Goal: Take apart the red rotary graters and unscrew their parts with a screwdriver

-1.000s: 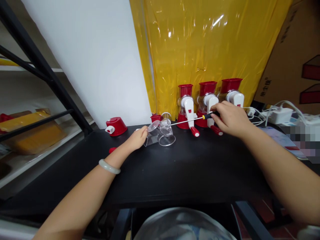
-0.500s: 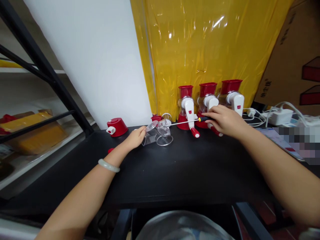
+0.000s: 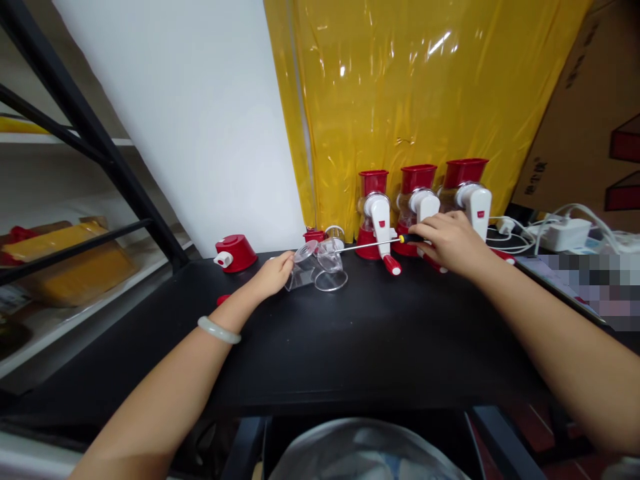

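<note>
My left hand is closed on the left side of a clear plastic grater body, which lies tilted on the black tabletop. A screwdriver with a long metal shaft and a black-and-yellow handle is gripped in my right hand. Its shaft runs leftward, and the tip reaches the clear body's right part; whether it touches a screw is too small to tell. Just behind the clear body are a metal grater drum and a small red part.
Three red-and-white rotary graters stand along the back, partly behind my right hand. A red base sits at the left. White cables and a charger lie at the right beside a tablet. A plastic-lined bin stands below the front edge.
Both hands keep their hold on the clear body and the screwdriver, nearly in place. The whole view has shifted very slightly.
</note>
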Demonstrator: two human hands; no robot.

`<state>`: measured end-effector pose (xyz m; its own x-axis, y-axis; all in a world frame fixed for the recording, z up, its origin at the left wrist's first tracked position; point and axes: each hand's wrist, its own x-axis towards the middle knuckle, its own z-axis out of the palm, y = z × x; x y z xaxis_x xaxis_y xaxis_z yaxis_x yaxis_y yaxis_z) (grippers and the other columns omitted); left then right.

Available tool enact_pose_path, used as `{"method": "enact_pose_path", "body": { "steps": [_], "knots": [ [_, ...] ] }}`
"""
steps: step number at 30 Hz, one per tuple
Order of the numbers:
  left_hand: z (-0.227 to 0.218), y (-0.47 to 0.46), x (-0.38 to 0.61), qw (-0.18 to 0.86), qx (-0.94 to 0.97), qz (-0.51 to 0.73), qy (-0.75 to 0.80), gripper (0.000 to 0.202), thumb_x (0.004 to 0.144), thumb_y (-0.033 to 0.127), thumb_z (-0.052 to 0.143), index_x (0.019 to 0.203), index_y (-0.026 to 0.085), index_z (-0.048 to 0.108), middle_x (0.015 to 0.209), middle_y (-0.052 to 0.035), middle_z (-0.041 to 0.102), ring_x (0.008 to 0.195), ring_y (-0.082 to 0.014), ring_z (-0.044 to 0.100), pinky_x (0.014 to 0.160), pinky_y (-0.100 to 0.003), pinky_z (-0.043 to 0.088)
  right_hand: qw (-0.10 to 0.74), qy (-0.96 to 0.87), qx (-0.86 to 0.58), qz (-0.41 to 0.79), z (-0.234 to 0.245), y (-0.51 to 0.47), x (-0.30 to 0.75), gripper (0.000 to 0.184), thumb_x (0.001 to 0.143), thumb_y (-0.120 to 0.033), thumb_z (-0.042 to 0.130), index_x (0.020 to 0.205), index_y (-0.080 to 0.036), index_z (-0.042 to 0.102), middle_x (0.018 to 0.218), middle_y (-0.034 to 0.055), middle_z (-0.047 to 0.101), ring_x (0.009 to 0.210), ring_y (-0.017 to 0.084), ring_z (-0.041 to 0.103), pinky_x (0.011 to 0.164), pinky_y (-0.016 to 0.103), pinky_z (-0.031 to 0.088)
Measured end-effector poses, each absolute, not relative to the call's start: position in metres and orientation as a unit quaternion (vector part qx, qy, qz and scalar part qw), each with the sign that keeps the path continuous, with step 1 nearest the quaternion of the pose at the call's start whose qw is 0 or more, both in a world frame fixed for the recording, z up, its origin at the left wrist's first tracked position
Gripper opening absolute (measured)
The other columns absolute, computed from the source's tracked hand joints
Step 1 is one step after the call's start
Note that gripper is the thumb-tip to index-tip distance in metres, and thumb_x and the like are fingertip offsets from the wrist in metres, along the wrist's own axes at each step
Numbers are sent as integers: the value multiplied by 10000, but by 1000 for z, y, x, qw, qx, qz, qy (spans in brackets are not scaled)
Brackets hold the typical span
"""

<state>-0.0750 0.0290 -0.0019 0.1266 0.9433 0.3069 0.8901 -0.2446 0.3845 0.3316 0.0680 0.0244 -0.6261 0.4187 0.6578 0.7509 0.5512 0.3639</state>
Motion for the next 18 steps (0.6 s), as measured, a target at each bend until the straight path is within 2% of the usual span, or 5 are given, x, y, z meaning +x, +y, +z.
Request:
{"method": "enact_pose_path", "body": {
  "steps": [6, 10, 12, 18],
  "knots": [
    [-3, 29, -76, 67, 746, 256, 611, 430, 936, 424, 254, 1044, 195, 602, 886, -62, 692, 830, -216, 652, 786, -322, 488, 275, -850, -360, -270, 22, 69, 334, 201, 899, -291, 521, 1051, -209, 625, 984, 116, 644, 921, 267, 595, 676, 347, 445],
    [-3, 29, -76, 64, 749, 254, 608, 430, 939, 424, 251, 1036, 197, 603, 901, -62, 692, 838, -215, 655, 792, -318, 486, 309, -863, -345, -202, 24, 70, 336, 250, 858, -407, 584, 1008, -213, 634, 944, 106, 652, 888, 271, 612, 709, 375, 480],
    [-3, 29, -76, 62, 750, 251, 609, 426, 939, 420, 249, 1022, 197, 602, 898, -62, 691, 840, -215, 656, 794, -316, 485, 333, -866, -330, -171, 25, 70, 336, 254, 849, -433, 593, 963, -213, 650, 906, 100, 665, 869, 269, 619, 736, 389, 490],
    [-4, 31, -79, 63, 748, 248, 613, 437, 941, 425, 243, 1062, 195, 594, 898, -60, 694, 840, -212, 658, 796, -309, 486, 449, -832, -312, -96, 29, 70, 335, 168, 869, -364, 581, 833, -226, 671, 821, 72, 681, 795, 236, 640, 748, 390, 507]
  ]
}}
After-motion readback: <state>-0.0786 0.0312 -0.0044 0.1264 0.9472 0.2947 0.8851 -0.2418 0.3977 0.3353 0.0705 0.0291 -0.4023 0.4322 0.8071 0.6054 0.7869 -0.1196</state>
